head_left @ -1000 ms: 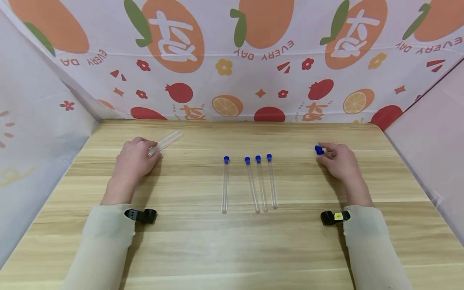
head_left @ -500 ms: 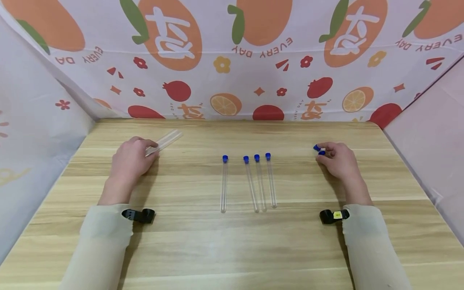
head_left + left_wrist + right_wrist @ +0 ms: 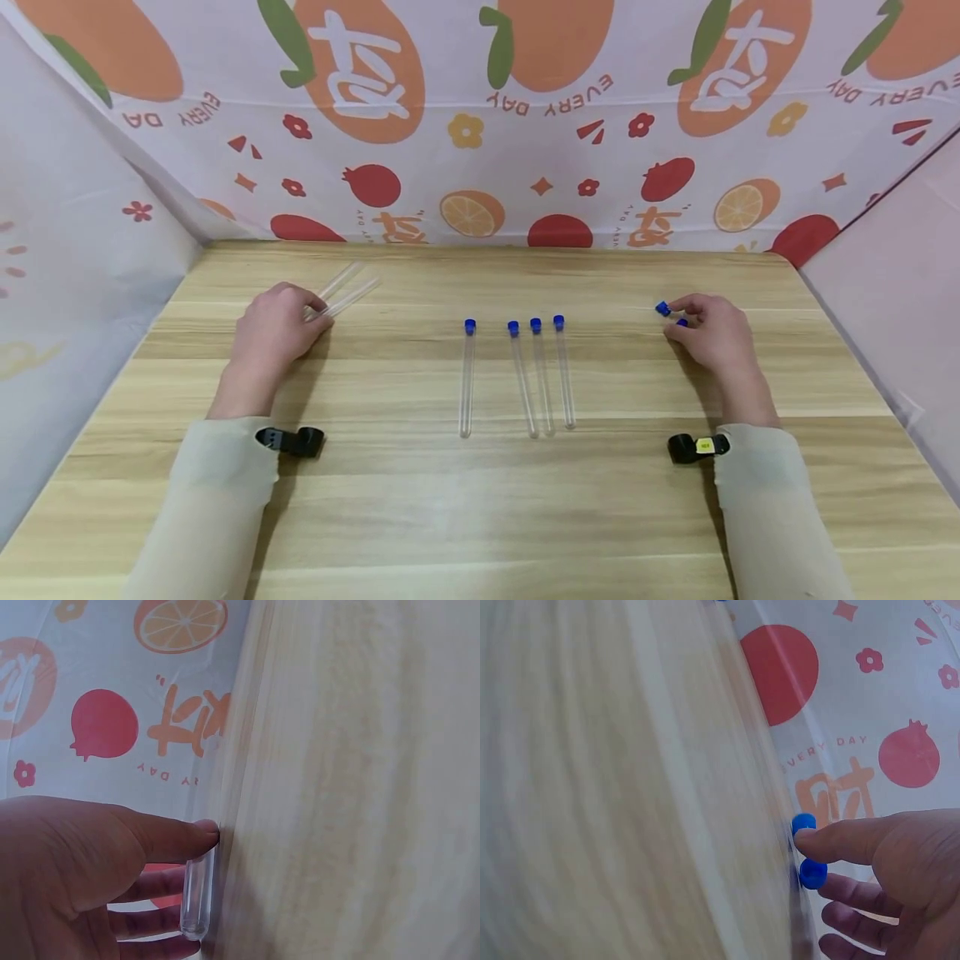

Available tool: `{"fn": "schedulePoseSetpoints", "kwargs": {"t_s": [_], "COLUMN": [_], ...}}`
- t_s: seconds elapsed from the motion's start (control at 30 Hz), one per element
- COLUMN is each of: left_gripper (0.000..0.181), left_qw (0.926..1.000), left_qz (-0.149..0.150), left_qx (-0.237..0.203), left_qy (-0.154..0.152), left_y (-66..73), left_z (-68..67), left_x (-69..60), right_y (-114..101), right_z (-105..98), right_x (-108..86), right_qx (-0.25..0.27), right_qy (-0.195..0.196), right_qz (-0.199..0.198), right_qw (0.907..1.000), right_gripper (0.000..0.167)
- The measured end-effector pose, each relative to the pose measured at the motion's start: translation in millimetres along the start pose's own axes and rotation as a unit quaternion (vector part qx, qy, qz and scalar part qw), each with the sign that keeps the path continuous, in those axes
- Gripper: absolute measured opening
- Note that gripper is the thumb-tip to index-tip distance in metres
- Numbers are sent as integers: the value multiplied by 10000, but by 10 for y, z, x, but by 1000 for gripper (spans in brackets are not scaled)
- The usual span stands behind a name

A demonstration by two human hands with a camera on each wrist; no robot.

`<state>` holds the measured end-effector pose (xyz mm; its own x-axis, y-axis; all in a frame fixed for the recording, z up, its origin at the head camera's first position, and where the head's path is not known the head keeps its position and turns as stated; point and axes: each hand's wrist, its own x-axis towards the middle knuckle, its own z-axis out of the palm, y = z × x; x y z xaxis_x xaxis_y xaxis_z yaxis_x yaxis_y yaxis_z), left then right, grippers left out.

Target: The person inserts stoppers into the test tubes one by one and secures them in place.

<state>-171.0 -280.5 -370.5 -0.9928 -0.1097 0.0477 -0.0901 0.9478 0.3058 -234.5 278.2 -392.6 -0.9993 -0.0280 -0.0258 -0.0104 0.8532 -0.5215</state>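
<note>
Near the table's far left corner, your left hand (image 3: 276,329) pinches an uncapped tube (image 3: 196,904) between thumb and fingers, close to its rounded end. That low hold probably leaves the other end free. In the head view, two uncapped tubes (image 3: 355,296) fan out from your fingertips toward the far edge; whether you have one or both is hard to tell.

Toward the far right corner, your right hand (image 3: 714,335) is nearly closed, thumb and fingertips about a blue cap (image 3: 682,322), apparently a light pinch to suit so small a thing. A second cap (image 3: 663,308) sits just beside the fingertips; the right wrist view shows your thumb overlapping it, so contact is unclear.

Between your hands lie four capped tubes (image 3: 467,383), caps toward the far edge and rounded ends toward you, perhaps lined up so they handle alike and don't mix with the loose parts. Beyond the far edge of the table (image 3: 420,517) hangs a fruit-print cloth (image 3: 510,175).
</note>
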Motion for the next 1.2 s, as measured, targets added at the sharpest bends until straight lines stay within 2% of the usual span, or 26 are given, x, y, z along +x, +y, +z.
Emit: {"fn": "schedulePoseSetpoints", "kwargs": {"t_s": [0.2,0.33,0.63,0.9,1.2], "left_gripper": [27,26,25,26,27], "left_qw": [10000,10000,10000,10000,9999], "left_qz": [-25,36,27,23,61], "left_qx": [-13,-22,-38,-56,-156], "left_qy": [-42,-16,-10,-16,-41], "left_y": [1,4,13,17,24], "left_z": [5,10,6,2,-4], "left_x": [6,11,-8,-21,-20], "right_y": [44,55,134,156,104], "right_z": [-30,-32,-95,-99,-79], "right_x": [-18,-24,-41,-60,-63], "right_qx": [-36,-120,-204,-167,-151], "right_qy": [-210,-198,-345,-294,-128], "right_qz": [138,130,245,336,168], "right_qw": [9997,9996,9989,9989,9997], "right_gripper": [27,24,35,34,36]}}
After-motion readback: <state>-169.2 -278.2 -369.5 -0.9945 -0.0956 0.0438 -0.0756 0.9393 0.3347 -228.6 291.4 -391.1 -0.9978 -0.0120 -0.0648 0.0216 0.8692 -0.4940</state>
